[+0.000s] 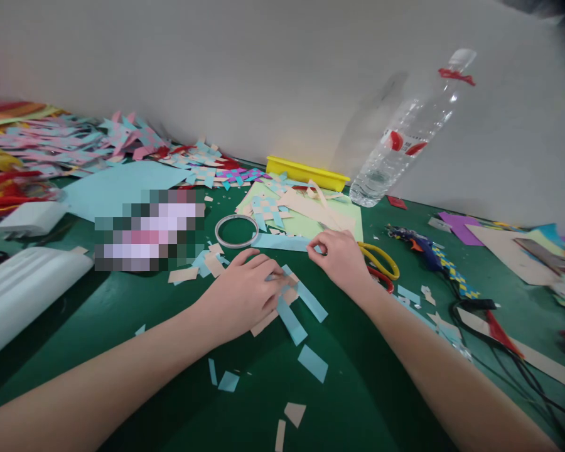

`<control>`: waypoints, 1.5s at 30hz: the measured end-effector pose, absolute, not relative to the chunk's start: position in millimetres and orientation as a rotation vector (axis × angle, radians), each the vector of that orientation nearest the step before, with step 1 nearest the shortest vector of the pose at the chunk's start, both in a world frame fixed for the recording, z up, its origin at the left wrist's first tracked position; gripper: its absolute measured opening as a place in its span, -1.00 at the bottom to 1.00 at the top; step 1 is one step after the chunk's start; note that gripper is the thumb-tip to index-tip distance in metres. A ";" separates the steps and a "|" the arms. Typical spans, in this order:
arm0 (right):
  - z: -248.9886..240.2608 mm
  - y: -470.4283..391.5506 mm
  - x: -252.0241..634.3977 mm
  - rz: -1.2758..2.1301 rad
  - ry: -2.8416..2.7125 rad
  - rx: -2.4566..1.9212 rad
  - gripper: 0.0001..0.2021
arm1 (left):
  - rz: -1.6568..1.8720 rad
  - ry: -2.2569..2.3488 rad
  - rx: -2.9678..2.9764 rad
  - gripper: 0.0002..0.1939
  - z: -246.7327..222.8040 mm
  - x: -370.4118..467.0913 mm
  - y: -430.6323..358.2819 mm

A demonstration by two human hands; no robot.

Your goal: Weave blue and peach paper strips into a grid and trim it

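Observation:
My left hand (247, 295) rests palm down with curled fingers on a small weave of light blue and beige paper strips (292, 319), covering part of it. Loose blue tails of the weave stick out to the right of the fingers. Thumb and forefinger of my right hand (339, 258) are pinched together at the right end of a flat light blue paper strip (282, 242). Scissors (381, 260) with yellow and red handles lie partly hidden behind that hand. A roll of tape (236, 231) lies beyond my left hand, touching or close to the strip's left end.
Paper scraps (313, 363) dot the green table (169, 389). A pixelated object (150, 232) and a white rounded object (28, 289) lie left. A tilted-looking plastic bottle (409, 138) and a yellow tray (306, 172) stand by the wall. Black cables (499, 351) run along the right.

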State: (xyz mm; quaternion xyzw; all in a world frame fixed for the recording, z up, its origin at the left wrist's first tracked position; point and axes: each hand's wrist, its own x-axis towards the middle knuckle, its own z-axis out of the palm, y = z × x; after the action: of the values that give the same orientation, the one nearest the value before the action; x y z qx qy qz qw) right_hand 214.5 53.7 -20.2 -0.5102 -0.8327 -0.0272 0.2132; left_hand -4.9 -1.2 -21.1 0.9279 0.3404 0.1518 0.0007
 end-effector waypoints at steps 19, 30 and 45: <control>-33.0 54.6 218.7 -0.349 -2.272 -1.254 -0.79 | 0.602 1.023 2.959 -0.73 -27.2 -7.0 -1.9; -38.7 59.9 225.1 -0.217 -2.230 -1.084 -0.84 | 0.701 1.061 2.934 -0.74 -24.8 -5.9 -3.3; -33.4 59.5 224.2 -0.273 -2.282 -1.078 -0.77 | 0.422 1.955 2.836 -0.60 11.9 -76.7 77.9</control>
State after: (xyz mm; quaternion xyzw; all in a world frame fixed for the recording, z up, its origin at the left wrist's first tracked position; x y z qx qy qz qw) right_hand 224.2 59.5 -33.4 -0.4053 -0.8585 -0.1028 0.2969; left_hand -76.7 77.9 11.9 0.8061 0.5559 0.1200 -0.1636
